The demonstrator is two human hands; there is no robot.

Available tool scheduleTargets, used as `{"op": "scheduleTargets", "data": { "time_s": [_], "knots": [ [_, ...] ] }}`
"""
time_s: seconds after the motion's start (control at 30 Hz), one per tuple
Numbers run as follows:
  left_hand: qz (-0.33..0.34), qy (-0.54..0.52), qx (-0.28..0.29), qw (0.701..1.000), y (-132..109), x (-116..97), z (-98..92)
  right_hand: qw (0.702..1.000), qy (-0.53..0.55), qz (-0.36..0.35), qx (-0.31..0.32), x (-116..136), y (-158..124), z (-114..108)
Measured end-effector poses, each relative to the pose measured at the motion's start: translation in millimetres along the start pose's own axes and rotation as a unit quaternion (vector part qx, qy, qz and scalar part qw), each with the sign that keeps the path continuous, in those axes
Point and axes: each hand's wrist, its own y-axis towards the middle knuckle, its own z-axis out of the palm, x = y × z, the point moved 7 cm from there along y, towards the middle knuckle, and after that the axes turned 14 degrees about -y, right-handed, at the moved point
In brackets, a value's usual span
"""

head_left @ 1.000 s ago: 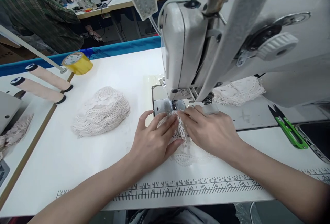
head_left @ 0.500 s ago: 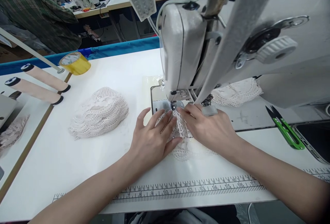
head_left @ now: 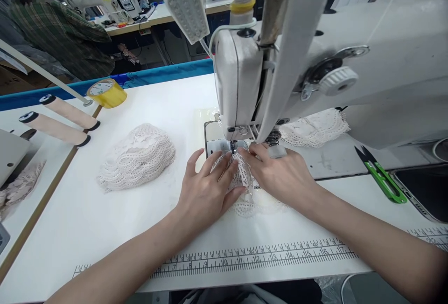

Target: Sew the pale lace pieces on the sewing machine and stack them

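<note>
My left fingers [head_left: 221, 168] lie spread on the lace [head_left: 244, 172]; my right fingers [head_left: 255, 163] bend at its edge, pinching or not I can't tell. Between them it's off-white, holey, puckered. Leftward sits a rounded, ridged mound [head_left: 138, 158].

Off-white lace trim [head_left: 244, 176], bunched at the presser foot [head_left: 234, 147].
We find the openwork fabric drawn into lengthwise folds, narrow at the foot and fanning toward its rounded lower edge, flat on the white tabletop [head_left: 189, 103]; its sides are partly hidden.
</note>
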Motion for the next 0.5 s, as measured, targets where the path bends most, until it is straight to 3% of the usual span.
{"op": "scheduleTargets", "data": {
  "time_s": [0.5],
  "knots": [
    [-0.015,-0.001,-0.002,1.000,2.6,8.5,2.1,0.999,0.024,0.019,-0.010,-4.9,1.2,3.2]
  ]
}}
